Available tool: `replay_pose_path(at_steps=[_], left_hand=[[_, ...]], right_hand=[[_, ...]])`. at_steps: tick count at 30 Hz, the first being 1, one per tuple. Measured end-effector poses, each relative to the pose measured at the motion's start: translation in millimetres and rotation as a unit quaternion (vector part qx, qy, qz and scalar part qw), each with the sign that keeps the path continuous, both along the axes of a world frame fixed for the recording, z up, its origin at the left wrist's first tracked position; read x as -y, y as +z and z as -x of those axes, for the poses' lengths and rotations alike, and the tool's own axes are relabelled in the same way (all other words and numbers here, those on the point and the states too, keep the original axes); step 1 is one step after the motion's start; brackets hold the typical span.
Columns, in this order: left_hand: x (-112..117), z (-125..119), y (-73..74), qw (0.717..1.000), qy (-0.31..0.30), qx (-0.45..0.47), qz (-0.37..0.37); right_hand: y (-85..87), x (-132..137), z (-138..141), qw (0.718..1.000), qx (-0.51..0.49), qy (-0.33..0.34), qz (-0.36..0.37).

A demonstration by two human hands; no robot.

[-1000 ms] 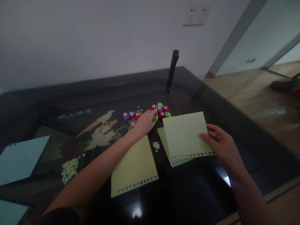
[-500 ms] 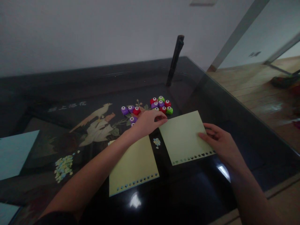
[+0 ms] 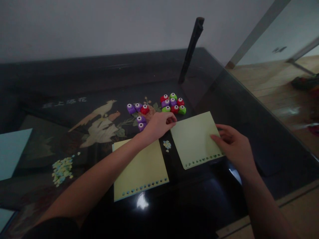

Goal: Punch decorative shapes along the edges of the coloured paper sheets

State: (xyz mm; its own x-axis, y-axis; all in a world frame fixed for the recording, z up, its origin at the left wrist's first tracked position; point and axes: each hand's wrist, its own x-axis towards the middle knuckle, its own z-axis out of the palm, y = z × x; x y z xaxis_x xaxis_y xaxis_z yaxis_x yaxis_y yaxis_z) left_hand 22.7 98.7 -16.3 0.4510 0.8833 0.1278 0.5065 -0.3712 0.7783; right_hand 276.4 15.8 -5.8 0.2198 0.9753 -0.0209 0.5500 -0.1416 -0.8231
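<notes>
A pale yellow-green sheet of paper [image 3: 195, 137] lies at the right, with a row of small punched shapes along its near edge. My right hand [image 3: 235, 147] grips its right edge, thumb on top and fingers beneath. At its far left corner my left hand [image 3: 161, 124] is closed, thumb and fingertips pinching the corner. Beside it, under my left forearm, a yellow sheet [image 3: 142, 169] with a similar punched row rests on a bluish sheet that peeks out at the edges. Between the two lies a little heap of paper cut-outs [image 3: 167, 145].
Several red, green and purple craft punches [image 3: 173, 102] stand behind my left hand, more purple punches [image 3: 141, 119] to the left. A larger heap of cut-outs [image 3: 62, 170] and a light blue sheet [image 3: 13, 151] lie leftward. A dark upright post [image 3: 191, 49] rises at the back of the glossy black table [image 3: 99, 76].
The view has tilted down slightly, so everything sits higher. Both hands keep their hold on the sheet. Holes at its right looked dark before; now green shows through them.
</notes>
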Motion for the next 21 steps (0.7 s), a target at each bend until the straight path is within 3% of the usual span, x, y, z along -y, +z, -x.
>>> replay_pose_path(at_steps=[7,21], left_hand=[[0.7,-1.2,-1.9,0.998,-0.006,-0.04,-0.043],[4.7,-3.8,-0.7,0.991,-0.012,-0.108,-0.077]], right_hand=[[-2.8,-2.5,2.0,0.995,0.093,0.02,-0.002],[-1.8,-3.7,2.0,0.992,0.118,0.036,0.003]])
